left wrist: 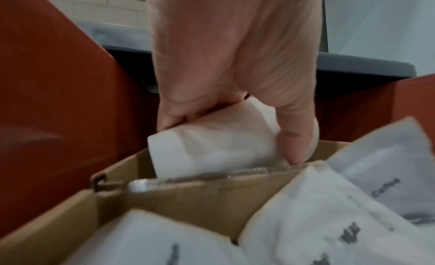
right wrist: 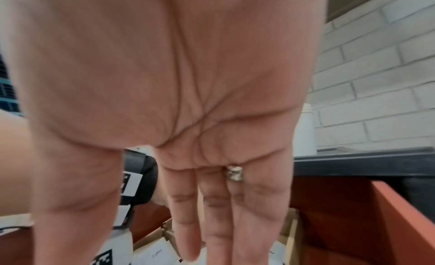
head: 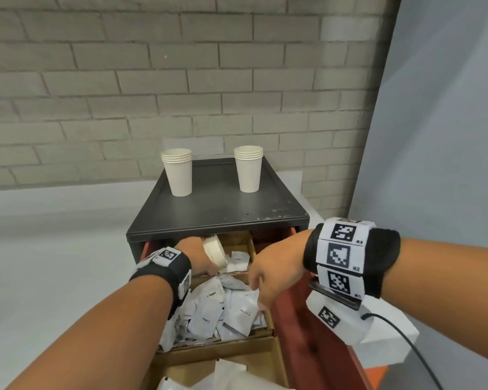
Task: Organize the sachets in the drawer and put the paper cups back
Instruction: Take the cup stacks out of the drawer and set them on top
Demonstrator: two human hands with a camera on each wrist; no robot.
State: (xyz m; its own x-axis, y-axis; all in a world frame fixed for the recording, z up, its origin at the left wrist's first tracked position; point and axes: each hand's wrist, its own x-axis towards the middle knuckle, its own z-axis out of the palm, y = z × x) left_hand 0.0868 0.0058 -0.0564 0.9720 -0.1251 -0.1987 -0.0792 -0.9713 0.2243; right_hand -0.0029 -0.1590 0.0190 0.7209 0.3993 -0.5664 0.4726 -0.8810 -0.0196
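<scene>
Paper cup stack (head: 215, 253) gripped sideways in left hand (head: 193, 256), down in drawer's (head: 307, 327) back cardboard compartment (head: 238, 240). Right hand (head: 271, 275) loose, fingers straight, over piled sachets (head: 226, 311). Two more stacks (head: 178, 171) up top.

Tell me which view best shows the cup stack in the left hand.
Left wrist: the cup stack fills mid-frame, lying tilted, the left hand curled round it above the cardboard compartment. Head view shows only its rims beside the hand. Right wrist view doesn't show it; the palm blocks most.
</scene>
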